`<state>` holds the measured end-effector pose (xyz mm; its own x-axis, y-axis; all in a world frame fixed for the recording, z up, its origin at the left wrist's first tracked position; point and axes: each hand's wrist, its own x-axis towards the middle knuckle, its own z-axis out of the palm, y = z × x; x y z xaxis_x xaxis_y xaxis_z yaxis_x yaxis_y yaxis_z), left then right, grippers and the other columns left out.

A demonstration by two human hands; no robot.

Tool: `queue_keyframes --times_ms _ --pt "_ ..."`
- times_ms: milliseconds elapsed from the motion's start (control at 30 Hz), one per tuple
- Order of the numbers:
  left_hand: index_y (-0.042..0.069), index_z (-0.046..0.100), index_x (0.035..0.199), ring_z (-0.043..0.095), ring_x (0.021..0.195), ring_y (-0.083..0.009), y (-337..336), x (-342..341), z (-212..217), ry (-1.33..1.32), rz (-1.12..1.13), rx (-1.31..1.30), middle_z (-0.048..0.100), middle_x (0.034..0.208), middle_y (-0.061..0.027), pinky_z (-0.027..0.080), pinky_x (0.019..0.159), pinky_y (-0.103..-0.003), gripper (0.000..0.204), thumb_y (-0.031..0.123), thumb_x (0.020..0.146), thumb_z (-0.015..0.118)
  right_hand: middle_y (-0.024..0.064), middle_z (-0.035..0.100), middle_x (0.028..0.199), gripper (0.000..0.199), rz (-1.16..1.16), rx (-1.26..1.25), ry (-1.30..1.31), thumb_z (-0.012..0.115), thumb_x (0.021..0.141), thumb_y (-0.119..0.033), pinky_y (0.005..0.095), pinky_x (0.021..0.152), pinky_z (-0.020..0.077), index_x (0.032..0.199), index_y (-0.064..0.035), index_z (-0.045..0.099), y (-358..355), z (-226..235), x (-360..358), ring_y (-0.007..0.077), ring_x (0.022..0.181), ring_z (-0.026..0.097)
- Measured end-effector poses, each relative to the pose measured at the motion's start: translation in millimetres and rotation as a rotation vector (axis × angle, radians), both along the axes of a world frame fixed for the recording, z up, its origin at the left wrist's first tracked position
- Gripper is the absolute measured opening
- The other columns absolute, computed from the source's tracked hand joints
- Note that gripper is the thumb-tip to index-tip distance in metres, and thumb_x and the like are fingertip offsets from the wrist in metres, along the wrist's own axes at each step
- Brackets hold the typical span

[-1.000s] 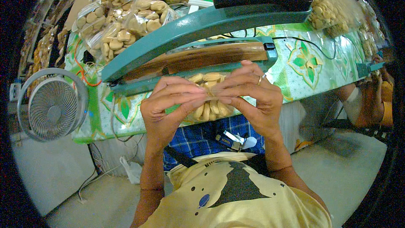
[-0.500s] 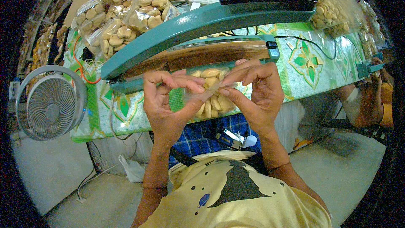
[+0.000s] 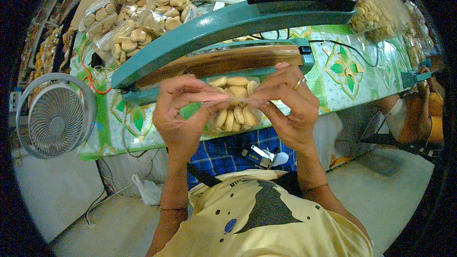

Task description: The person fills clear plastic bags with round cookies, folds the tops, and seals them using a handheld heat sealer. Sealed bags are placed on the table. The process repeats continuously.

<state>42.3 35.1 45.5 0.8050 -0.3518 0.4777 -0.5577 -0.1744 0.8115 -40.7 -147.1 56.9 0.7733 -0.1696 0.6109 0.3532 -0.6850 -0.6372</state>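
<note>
Between my hands is a clear plastic bag [image 3: 238,120] of pale round cookies, at the table's near edge. My left hand [image 3: 183,102] pinches one end of the bag's top edge, and its fingers are slightly blurred. The other end is pinched between thumb and fingers of my right hand [image 3: 290,100], which wears a ring. The edge is stretched in a narrow band across the cookies. Just beyond stands a teal hand-lever bag sealer [image 3: 204,26], its arm raised above a wooden-faced base.
Filled cookie bags [image 3: 164,12] are heaped at the far left, and a large cookie bag [image 3: 366,7] lies far right. A grey fan [image 3: 57,123] stands at the left. Cables cross the patterned tablecloth [image 3: 347,74]. Another person's arm [image 3: 412,116] shows at right.
The bag's top edge has gone from slanted and gathered to pulled straight between my hands. My left hand has shifted slightly left, and its fingers have closed in.
</note>
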Motion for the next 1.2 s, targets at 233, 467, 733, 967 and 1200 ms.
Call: queue_keyframes --times_ms 233,467,733,967,1200 --pt "0.015 0.077 0.085 0.053 0.092 -0.0188 5 4 -1 0.031 -0.046 0.042 0.057 0.088 -0.0011 0.042 0.084 -0.031 0.027 0.013 0.060 0.085 0.0029 0.067 0.076 0.013 -0.013 0.068 0.002 0.079 0.067 -0.006 0.0434 0.089 0.0422 0.077 -0.0091 0.071 6 0 -2 0.0190 0.076 0.060" --pt "0.010 0.076 0.081 0.051 0.094 -0.0189 5 4 -7 0.012 -0.046 0.023 0.053 0.093 -0.0040 0.041 0.087 -0.032 0.019 0.010 0.063 0.083 0.0046 0.065 0.074 0.011 0.004 0.075 0.012 0.079 0.068 -0.006 0.0424 0.089 0.0421 0.074 -0.0070 0.070 8 4 -2 0.0190 0.074 0.058" --pt "0.003 0.063 0.087 0.051 0.096 -0.0178 16 17 -6 0.259 0.116 -0.337 0.050 0.099 -0.0057 0.041 0.089 -0.031 0.018 0.011 0.078 0.076 0.0066 0.064 0.074 0.011 -0.021 0.232 0.012 0.078 0.071 -0.005 0.0408 0.088 0.0424 0.074 -0.0036 0.067 11 0 4 0.0203 0.075 0.058" --pt "0.006 0.064 0.089 0.048 0.101 -0.0211 25 7 -6 0.036 -0.061 -0.145 0.049 0.103 -0.0089 0.040 0.090 -0.034 0.025 0.022 0.075 0.078 0.0066 0.063 0.076 0.012 -0.013 0.219 0.033 0.078 0.071 -0.006 0.0404 0.088 0.0423 0.075 -0.0030 0.066 11 -2 1 0.0208 0.077 0.057" --pt "0.010 0.072 0.089 0.050 0.098 -0.0205 29 -2 8 -0.002 0.061 -0.056 0.051 0.103 -0.0084 0.041 0.084 -0.033 0.016 0.013 0.074 0.076 0.0080 0.063 0.076 0.014 0.002 0.186 0.015 0.077 0.068 -0.004 0.0363 0.075 0.0441 0.072 -0.0033 0.064 13 0 0 0.0235 0.076 0.058"
